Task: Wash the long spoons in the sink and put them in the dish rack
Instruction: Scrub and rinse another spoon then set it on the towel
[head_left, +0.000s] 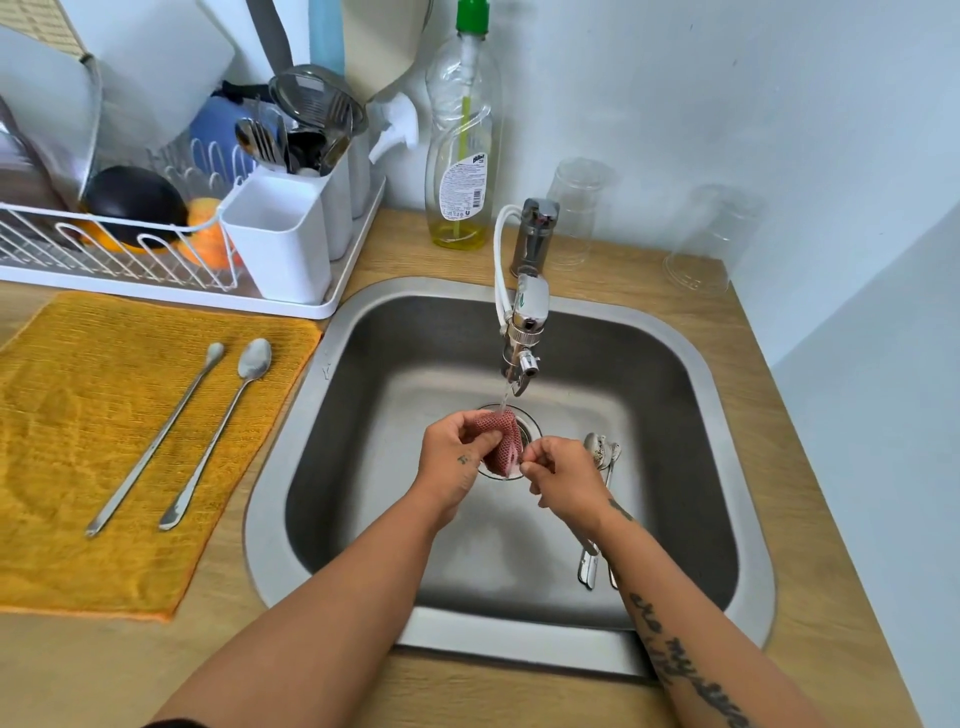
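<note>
At far left on the tabletop (322, 670), the dish rack (119, 249) stands behind an orange cloth (78, 493) bearing two long spoons (156, 441). Over the sink (727, 415) drain, under the running faucet (524, 322), the left hand (452, 457) is curled around a red mesh scrubber (501, 441); the right hand (563, 475) pinches its lower edge. More spoons (602, 457) lie in the basin, partly hidden by the right forearm.

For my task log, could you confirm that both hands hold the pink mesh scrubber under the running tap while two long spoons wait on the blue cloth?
Only the colour is wrong: the head view shows the two long spoons on an orange cloth, not blue.
</note>
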